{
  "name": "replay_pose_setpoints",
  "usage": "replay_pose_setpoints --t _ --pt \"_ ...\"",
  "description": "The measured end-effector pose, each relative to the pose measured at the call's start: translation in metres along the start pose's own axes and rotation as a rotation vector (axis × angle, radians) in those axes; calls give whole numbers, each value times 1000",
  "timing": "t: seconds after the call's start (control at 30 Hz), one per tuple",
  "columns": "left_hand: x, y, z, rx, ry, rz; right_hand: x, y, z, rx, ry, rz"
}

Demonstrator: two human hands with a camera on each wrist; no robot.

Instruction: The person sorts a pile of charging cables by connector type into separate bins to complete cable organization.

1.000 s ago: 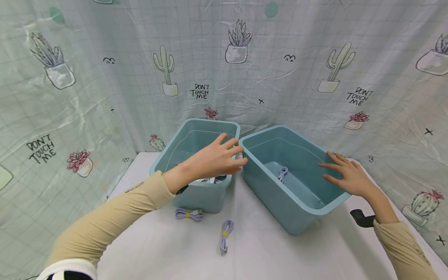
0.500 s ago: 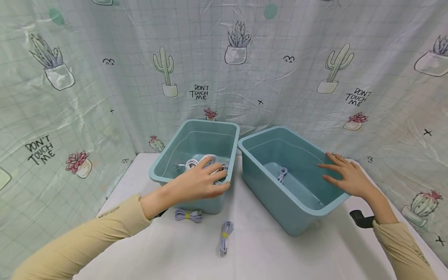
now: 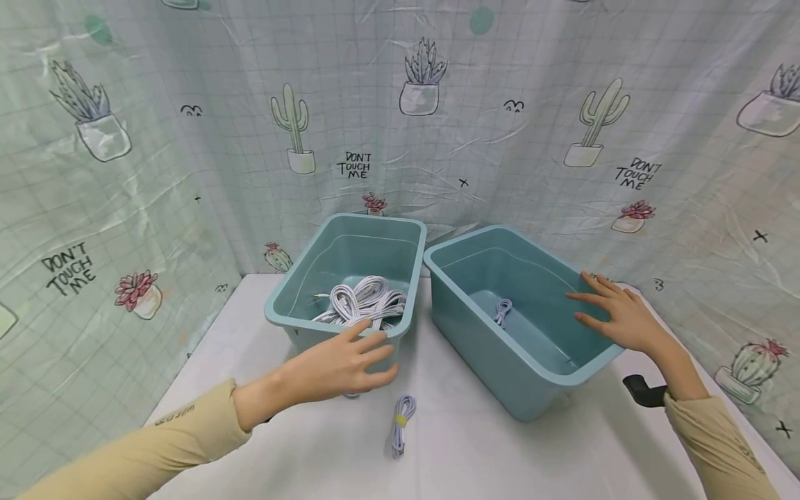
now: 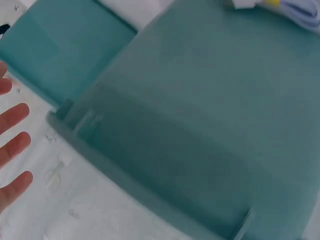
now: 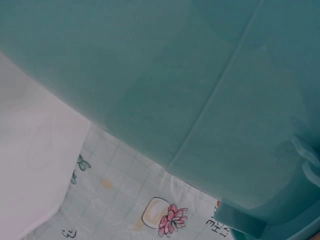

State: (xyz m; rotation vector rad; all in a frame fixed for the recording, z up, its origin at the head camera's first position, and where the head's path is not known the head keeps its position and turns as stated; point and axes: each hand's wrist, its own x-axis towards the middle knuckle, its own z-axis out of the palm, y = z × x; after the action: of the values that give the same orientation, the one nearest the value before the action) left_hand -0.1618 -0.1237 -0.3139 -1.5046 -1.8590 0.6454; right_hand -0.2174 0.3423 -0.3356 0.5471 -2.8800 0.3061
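In the head view my left hand [image 3: 331, 364] hovers before the front wall of the left blue-green bin [image 3: 281, 321], fingers spread and holding nothing. It covers most of a bundled charging cable [image 4: 300, 12] lying by that bin; the left wrist view shows its yellow tie and plug. White coiled cables [image 3: 369, 298] lie heaped inside the left bin. My right hand [image 3: 625, 316] rests over the right side rim of the right bin [image 3: 487, 340], its fingers stretched over the inside. A small lilac cable bundle [image 3: 503, 311] sits on that bin's floor.
Another lilac cable bundle [image 3: 400, 425] with a yellow tie lies on the white table [image 3: 456, 458] in front, between the bins. A cactus-print curtain [image 3: 387, 125] hangs close behind and around the table.
My left hand has moved left and down toward me, from above the gap between the bins, across the left bin, to its front wall. My right hand stays put.
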Motion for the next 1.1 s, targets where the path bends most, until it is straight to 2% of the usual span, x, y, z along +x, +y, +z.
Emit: replay_pose_setpoints --t 0.37,0.57,0.9,1.1 --pt "-10 36 20 -46 -19 88 1 -1 -1 -1 7 1" --pt "-13 51 36 -100 -21 110 1 -2 -2 4 0 7" --pt "-9 61 63 -129 -37 152 1 -2 -2 -7 -4 10" --pt "-6 65 80 -109 -8 179 2 -1 -1 -9 -9 12"
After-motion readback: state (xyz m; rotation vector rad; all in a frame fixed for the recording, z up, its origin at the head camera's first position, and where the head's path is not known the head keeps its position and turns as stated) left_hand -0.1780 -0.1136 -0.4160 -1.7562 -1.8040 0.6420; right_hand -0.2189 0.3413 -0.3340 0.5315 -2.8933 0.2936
